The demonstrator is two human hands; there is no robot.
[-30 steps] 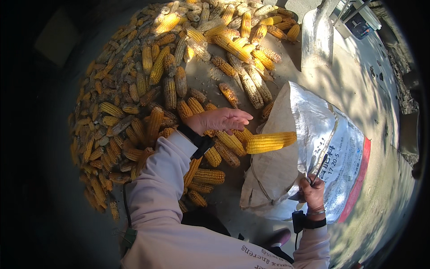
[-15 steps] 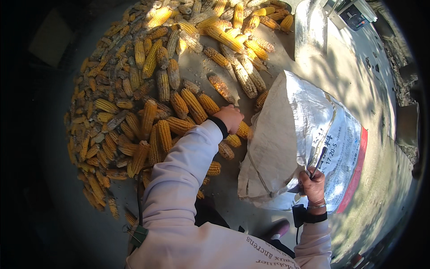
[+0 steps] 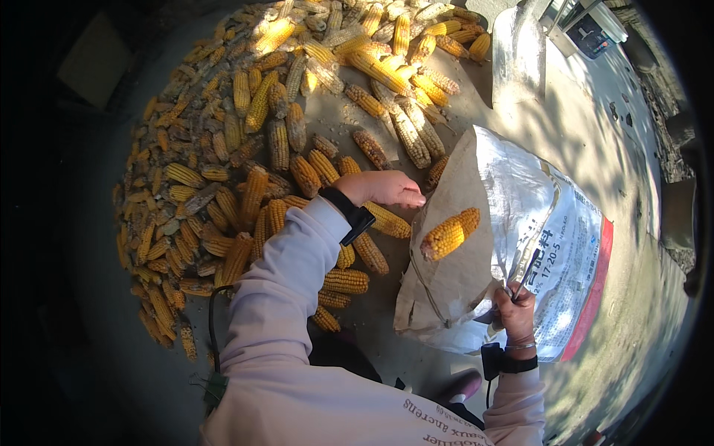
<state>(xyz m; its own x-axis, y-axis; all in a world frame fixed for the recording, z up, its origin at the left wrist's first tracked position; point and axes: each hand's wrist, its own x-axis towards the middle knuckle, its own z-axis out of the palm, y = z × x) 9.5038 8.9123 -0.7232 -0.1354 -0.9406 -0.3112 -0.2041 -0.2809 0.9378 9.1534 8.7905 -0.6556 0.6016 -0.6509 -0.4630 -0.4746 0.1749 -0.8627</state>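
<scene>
A yellow corn cob [image 3: 451, 234] is in the air in front of the mouth of a white woven sack [image 3: 454, 178], apart from my fingers. Just left of it, my left hand [image 3: 390, 189] is open and holds nothing, its fingers stretched toward the sack. Under that wrist more cobs lie on the ground, among them a yellow cob [image 3: 388, 221] close below the hand. My right hand [image 3: 517, 308] is closed round the gathered rim of the sack at its lower side. The sack lies tilted with a red band at its far end; its inside is mostly hidden.
A large heap of corn cobs [image 3: 201, 175], some yellow and some greyish, spreads across the left and top. My shoe [image 3: 465, 385] shows below the sack. Concrete ground [image 3: 632, 297] with dappled shade lies right. A pale curved object [image 3: 518, 56] stands at the top.
My left hand has risen from the cobs and moved right toward the sack. It has let go of a cob, which now flies at the mouth. My right hand keeps its grip.
</scene>
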